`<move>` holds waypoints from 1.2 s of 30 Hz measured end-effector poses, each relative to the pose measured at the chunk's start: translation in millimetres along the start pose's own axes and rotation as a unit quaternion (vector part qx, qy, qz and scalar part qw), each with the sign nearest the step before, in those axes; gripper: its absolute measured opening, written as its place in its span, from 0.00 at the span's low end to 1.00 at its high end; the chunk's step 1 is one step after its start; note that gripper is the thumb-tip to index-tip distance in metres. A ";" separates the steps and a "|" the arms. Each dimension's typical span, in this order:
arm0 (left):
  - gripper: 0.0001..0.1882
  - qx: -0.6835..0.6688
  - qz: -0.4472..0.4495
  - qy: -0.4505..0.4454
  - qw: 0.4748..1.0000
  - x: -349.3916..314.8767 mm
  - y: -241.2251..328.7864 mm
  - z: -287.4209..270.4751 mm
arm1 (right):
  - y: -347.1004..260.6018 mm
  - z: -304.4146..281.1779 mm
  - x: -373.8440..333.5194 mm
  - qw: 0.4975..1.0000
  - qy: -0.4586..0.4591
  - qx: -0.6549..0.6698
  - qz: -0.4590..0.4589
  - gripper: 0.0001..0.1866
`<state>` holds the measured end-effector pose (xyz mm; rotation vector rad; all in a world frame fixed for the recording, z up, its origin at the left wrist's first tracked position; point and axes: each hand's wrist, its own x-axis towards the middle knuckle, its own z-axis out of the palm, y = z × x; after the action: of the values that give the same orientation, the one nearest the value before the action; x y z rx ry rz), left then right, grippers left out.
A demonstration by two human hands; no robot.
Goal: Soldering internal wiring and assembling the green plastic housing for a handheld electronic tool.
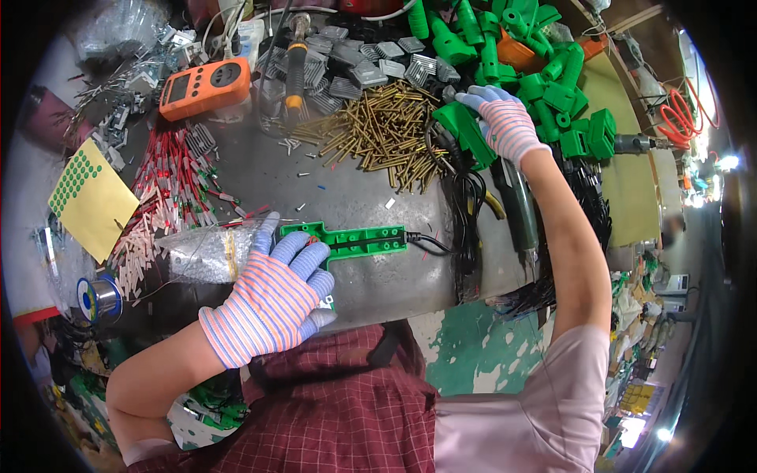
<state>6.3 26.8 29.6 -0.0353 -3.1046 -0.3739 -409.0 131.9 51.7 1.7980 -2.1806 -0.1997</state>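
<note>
My left hand (268, 299), in a striped knit glove, lies over the left end of a green plastic tool housing half (367, 240) on the table, its fingers bent round it. The housing's hollow side faces up, and a black cable runs from its right end. A bit of red shows by my fingertips; the rest there is hidden under the glove. At the back right, my right hand (509, 122), gloved alike, grips a second green housing half (464, 135) at the edge of the green pile. That piece is tilted, and my palm hides part of it.
Brass-coloured rods (386, 130) and grey metal blocks (367, 72) are heaped at the back. A soldering iron (296, 71) stands near an orange meter (205, 88). Red-wired parts (175, 169) and a solder spool (99, 298) lie left. A dark power screwdriver (516, 206) lies under my right forearm.
</note>
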 end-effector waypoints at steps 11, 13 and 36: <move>0.25 -0.012 -0.012 0.012 1.000 -4.1 -1.4 6.2 | 9.3 -10.7 18.9 0.978 -0.204 0.003 -0.044 0.26; 0.25 -0.015 -0.006 -0.007 1.000 -4.2 -2.0 5.0 | 16.2 4.5 16.0 0.987 -0.122 -0.010 -0.100 0.26; 0.25 -0.030 -0.002 0.029 0.999 -3.1 -4.4 16.6 | -207.3 -44.7 -91.3 0.568 0.210 0.761 0.232 0.12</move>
<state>9.1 26.4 12.4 -0.0176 -3.0368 -0.4595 -186.1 182.6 18.7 1.1385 -2.1898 2.5841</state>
